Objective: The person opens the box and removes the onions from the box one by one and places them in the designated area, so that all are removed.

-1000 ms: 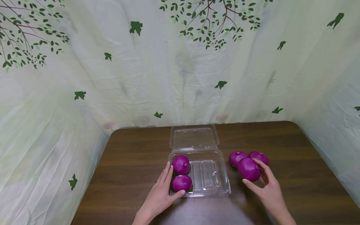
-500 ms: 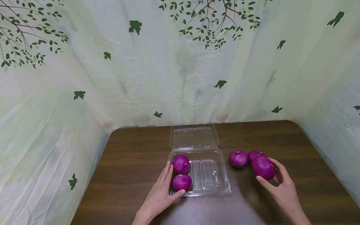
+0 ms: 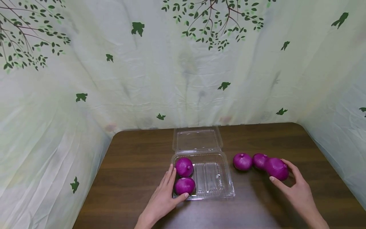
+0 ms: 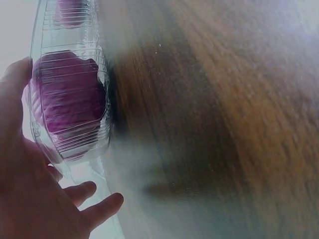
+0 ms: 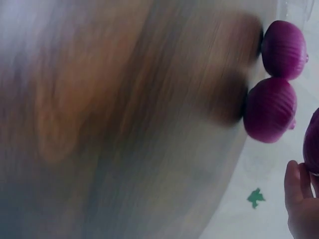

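Note:
A clear plastic clamshell container (image 3: 213, 178) lies with its lid (image 3: 197, 140) folded back. Along its left side sit two purple onions, a rear one (image 3: 184, 167) and a front one (image 3: 184, 186). My left hand (image 3: 161, 197) rests against the container's left side, fingers straight, with the thumb at the front rim. My right hand (image 3: 297, 190) grips another purple onion (image 3: 276, 169) between thumb and fingers, above the table at the right. Beside it stand two more onions, a left one (image 3: 242, 162) and a right one (image 3: 259, 161), the latter partly covered in the head view.
All this is on a dark brown wooden table (image 3: 143, 152). A pale curtain (image 3: 160, 79) with printed leaves and branches hangs behind it and at both sides. Bare wood lies between the container and the loose onions.
My right hand has carried its onion to the right, uncovering more of the two onions behind it. My left hand and the container have stayed in place.

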Available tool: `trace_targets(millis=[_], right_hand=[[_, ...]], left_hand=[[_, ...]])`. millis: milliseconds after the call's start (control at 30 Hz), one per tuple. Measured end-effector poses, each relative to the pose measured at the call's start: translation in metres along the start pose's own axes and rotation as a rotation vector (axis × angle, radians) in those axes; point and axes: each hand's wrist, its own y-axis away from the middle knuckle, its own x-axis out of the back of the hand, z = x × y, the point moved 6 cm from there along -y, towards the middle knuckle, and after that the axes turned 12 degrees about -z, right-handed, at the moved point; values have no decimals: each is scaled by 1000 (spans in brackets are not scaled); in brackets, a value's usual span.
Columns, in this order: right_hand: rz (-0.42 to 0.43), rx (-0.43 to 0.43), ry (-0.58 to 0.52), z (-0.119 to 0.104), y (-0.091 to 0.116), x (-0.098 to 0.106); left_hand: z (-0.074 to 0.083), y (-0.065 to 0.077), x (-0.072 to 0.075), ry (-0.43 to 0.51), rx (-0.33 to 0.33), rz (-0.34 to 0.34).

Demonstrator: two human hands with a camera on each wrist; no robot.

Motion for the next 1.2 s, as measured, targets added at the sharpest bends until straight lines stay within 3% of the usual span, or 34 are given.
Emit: trace_targets(millis=[567, 733, 900, 1033, 1200], right_hand=[[-13, -54, 77, 24, -11, 17], [-70, -100, -13, 37, -20, 16], [-137, -200, -104, 53, -26, 16], [-182, -256, -93, 62, -29, 14], [-203, -256, -69, 67, -35, 11]], left_hand=[[-1, 1, -1, -11, -5, 7], [-1, 1, -1, -3, -3, 8], [-2, 1, -1, 4, 3, 1], [-1, 1, -1, 8, 0, 0], [0, 1, 0, 4, -4, 0]])
